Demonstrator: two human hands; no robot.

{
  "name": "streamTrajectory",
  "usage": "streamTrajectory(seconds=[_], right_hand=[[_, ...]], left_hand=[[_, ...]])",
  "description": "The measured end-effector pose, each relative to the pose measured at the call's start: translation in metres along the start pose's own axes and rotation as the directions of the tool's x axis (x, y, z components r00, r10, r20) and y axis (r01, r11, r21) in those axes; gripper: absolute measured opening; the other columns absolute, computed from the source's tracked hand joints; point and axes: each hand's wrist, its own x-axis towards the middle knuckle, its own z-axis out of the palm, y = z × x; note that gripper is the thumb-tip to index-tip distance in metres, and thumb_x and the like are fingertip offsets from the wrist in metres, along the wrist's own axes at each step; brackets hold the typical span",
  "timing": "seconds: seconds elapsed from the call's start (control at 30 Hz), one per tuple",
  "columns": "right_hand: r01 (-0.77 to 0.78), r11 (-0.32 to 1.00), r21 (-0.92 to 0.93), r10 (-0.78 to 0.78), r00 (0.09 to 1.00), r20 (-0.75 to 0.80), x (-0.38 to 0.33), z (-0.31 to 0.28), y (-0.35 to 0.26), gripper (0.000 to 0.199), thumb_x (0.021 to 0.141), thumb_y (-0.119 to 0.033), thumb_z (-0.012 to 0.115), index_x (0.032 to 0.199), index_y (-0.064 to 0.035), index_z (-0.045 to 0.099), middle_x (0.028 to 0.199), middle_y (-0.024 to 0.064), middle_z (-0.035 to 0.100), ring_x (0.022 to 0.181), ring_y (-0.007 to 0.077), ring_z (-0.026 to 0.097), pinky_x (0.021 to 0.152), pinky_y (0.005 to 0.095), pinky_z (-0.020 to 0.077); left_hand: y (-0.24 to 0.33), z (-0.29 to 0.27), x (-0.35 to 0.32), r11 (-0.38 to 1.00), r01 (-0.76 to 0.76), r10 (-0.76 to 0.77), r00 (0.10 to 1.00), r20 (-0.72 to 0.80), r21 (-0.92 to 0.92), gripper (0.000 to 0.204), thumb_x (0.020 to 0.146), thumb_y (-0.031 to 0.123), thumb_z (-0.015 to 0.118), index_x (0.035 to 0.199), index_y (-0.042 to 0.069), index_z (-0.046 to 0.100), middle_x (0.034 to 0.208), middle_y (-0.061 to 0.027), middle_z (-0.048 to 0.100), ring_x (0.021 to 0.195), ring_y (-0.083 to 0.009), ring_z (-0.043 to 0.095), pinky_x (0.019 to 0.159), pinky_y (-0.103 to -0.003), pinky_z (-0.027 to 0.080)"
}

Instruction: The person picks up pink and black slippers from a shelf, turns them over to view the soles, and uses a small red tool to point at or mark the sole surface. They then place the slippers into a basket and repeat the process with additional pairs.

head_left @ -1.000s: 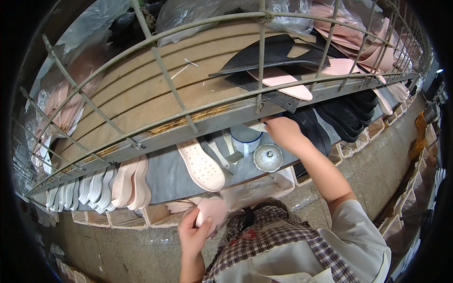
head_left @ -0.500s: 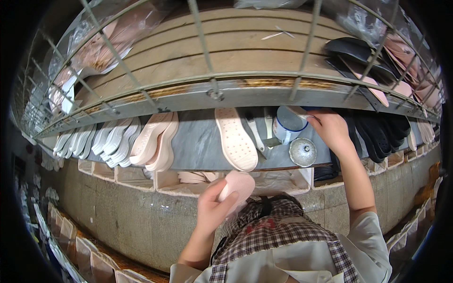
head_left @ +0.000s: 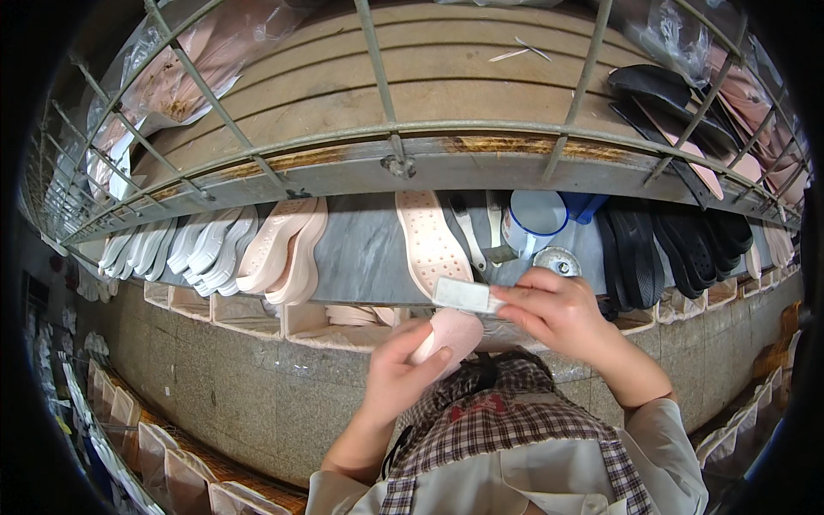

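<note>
My left hand is closed round a pink rounded shoe piece, which it holds just in front of the bench edge. Whether that is an upper or an insole I cannot tell. The fingers of my right hand pinch a flat brush with a pale, broad end. That end hovers at the far side of the pink piece and overlaps the toe of a pale pink shoe sole lying on the bench. Behind my right hand stand a white enamel mug with a blue rim and its round lid.
Pink soles and white soles line the bench to the left, black soles to the right. Another brush lies by the mug. A metal grid and shelf edge hang over the bench's far side. Lined bins sit underneath.
My right hand has come from the mug toward me and left, bringing the brush out of it to the pink piece. My left hand has shifted slightly right.
</note>
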Motion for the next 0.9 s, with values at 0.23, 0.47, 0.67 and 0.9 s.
streamTrajectory(seconds=[0.23,0.47,0.67,0.9], right_hand=[[0.063,0.998,0.008,-0.063,0.997,0.041,-0.003,-0.0024,-0.0027,0.026,0.076,-0.024,0.073,0.1,-0.014,0.072,0.076,-0.0001,0.058,0.052,0.0156,0.057,0.044,0.0277,0.0456],[0.147,0.989,0.007,-0.147,0.989,0.008,-0.0005,-0.0042,-0.005,0.027,0.074,-0.023,0.074,0.1,-0.0147,0.071,0.075,-0.0008,0.055,0.049,0.0146,0.055,0.042,0.0278,0.0439],[0.106,0.993,-0.053,-0.105,0.994,0.014,-0.0004,-0.0057,-0.0065,0.028,0.074,-0.023,0.074,0.101,-0.014,0.07,0.075,-0.0006,0.056,0.05,0.0143,0.055,0.042,0.0277,0.0434],[0.052,0.989,-0.136,-0.051,0.999,0.017,0.0001,-0.0039,-0.0067,0.026,0.076,-0.024,0.073,0.1,-0.0138,0.071,0.075,-0.0011,0.056,0.051,0.0135,0.056,0.042,0.0268,0.0436]], left_hand=[[-0.0012,-0.0009,-0.0014,0.997,-0.061,0.062,0.998,-0.021,0.045,0.033,0.08,0.002,0.068,0.112,-0.004,0.061,0.106,-0.0133,0.063,0.096,-0.0204,0.059,0.084,-0.031,0.046],[0.0022,0.001,0.0008,0.987,-0.122,0.124,0.992,-0.014,0.102,0.032,0.079,0.002,0.068,0.11,-0.004,0.062,0.102,-0.013,0.064,0.091,-0.0199,0.061,0.081,-0.03,0.047],[0.0063,0.0021,-0.0005,0.958,-0.168,0.175,0.985,-0.006,0.233,0.032,0.078,0.002,0.068,0.109,-0.003,0.063,0.101,-0.013,0.064,0.089,-0.0203,0.062,0.078,-0.029,0.048],[0.005,0.0032,-0.0012,0.96,-0.166,0.167,0.986,0.015,0.226,0.03,0.078,0.001,0.068,0.107,-0.003,0.063,0.099,-0.0134,0.064,0.087,-0.0209,0.062,0.074,-0.029,0.048]])
